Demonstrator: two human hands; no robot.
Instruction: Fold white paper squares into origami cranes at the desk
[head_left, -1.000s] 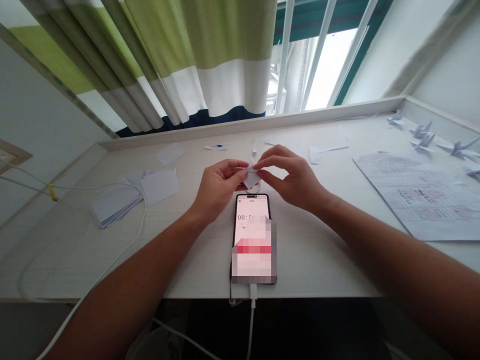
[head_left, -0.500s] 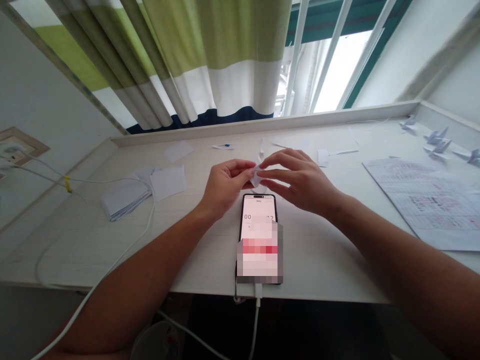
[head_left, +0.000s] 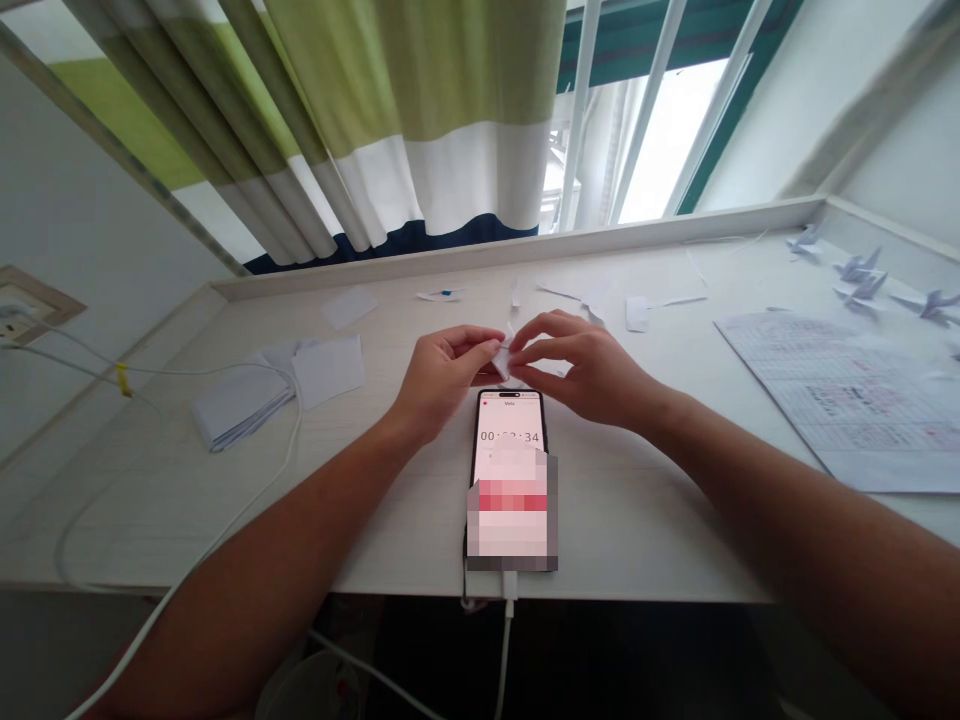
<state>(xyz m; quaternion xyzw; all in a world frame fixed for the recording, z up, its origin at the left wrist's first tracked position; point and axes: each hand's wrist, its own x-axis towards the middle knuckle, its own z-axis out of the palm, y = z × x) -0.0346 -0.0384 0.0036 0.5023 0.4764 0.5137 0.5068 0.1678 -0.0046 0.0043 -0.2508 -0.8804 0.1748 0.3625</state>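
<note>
A small piece of folded white paper (head_left: pixel 503 362) is held up between my two hands, just beyond the top edge of a phone (head_left: pixel 508 470). My left hand (head_left: pixel 444 375) pinches its left side between thumb and fingers. From the right, my right hand (head_left: pixel 577 360) grips the paper with its fingertips, the fingers bent over it. Part of the paper is hidden behind the fingers. The phone lies face up with a running timer on its lit screen, its lower part blurred out, and a white cable (head_left: pixel 509 590) plugged into its bottom end.
At left lie a stack of paper sheets (head_left: pixel 240 405) and a loose sheet (head_left: pixel 330 362). Paper scraps (head_left: pixel 636 314) are scattered behind my hands. On the right are a written sheet (head_left: pixel 840 400) and several folded paper cranes (head_left: pixel 859 270). A white cable (head_left: pixel 289 440) crosses the left side.
The whole view has shifted slightly. My right hand's fingers have drawn in and bent more around the folded paper, while my left hand keeps its pinch.
</note>
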